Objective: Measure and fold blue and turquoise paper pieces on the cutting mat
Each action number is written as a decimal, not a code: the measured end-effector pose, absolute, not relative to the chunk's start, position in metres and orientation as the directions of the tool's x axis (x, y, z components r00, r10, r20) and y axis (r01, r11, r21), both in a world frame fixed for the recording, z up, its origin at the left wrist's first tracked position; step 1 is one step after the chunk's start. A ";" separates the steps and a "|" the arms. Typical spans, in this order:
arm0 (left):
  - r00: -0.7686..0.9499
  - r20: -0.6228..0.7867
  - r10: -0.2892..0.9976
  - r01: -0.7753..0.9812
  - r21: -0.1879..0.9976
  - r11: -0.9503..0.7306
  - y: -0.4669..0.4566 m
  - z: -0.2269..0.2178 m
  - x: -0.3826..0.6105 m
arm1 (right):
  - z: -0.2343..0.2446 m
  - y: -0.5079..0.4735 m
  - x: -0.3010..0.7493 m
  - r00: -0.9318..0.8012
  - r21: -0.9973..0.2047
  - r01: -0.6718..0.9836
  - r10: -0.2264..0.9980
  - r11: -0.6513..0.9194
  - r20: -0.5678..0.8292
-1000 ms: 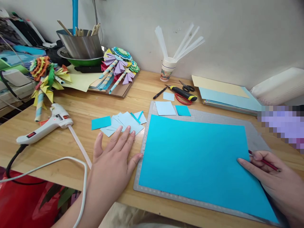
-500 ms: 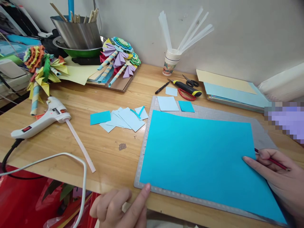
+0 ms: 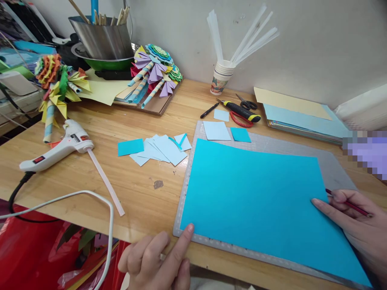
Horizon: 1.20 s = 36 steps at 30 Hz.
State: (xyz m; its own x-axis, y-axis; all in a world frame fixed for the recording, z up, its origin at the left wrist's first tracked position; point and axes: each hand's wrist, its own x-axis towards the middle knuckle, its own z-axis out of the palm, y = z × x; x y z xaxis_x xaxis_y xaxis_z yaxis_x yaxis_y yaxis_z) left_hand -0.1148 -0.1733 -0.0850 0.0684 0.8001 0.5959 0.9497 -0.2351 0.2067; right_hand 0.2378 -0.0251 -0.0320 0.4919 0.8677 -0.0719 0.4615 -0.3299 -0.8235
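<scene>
A large bright blue sheet of paper [image 3: 254, 205] lies over a grey cutting mat [image 3: 335, 173]. At its lower left corner rests the outstretched index finger of my left hand [image 3: 160, 257], the other fingers curled and holding nothing. My right hand [image 3: 356, 221] grips the sheet's right edge with the thumb on top, and a dark red pencil [image 3: 356, 208] is held between its fingers. The sheet's right side bends up a little. A pale blue square [image 3: 216, 131] and a smaller bright blue piece [image 3: 241, 135] lie above the sheet.
Left stands a white glue gun [image 3: 60, 147] with its cable [image 3: 110, 225]. Pale blue cards [image 3: 165, 147] lie mid-table. Behind are paper flowers [image 3: 157, 68], a paper cup [image 3: 220, 80] of clear sticks, a pen [image 3: 209, 110], a utility knife [image 3: 242, 112], scissors [image 3: 248, 104] and stacked paper [image 3: 308, 119].
The view has shifted slightly, so the scene sits a little to the right. My left index finger stays at the sheet's lower left corner. My right hand keeps its hold.
</scene>
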 end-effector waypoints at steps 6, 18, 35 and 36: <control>0.083 0.609 0.789 0.942 0.211 -0.262 -0.170 -0.078 -0.115 | -0.027 -0.021 0.228 0.544 -0.817 0.412 0.828 -0.405 -0.137; -0.036 0.602 0.798 0.906 0.356 -0.228 -0.159 -0.073 -0.103 | -0.029 -0.023 0.232 0.519 -0.827 0.408 0.843 -0.387 -0.139; -0.047 0.626 0.779 0.888 0.383 -0.254 -0.158 -0.073 -0.102 | -0.028 -0.024 0.231 0.512 -0.850 0.379 0.848 -0.366 -0.137; -0.049 0.634 0.772 0.886 0.384 -0.260 -0.158 -0.073 -0.102 | -0.027 -0.025 0.232 0.504 -0.852 0.383 0.854 -0.356 -0.131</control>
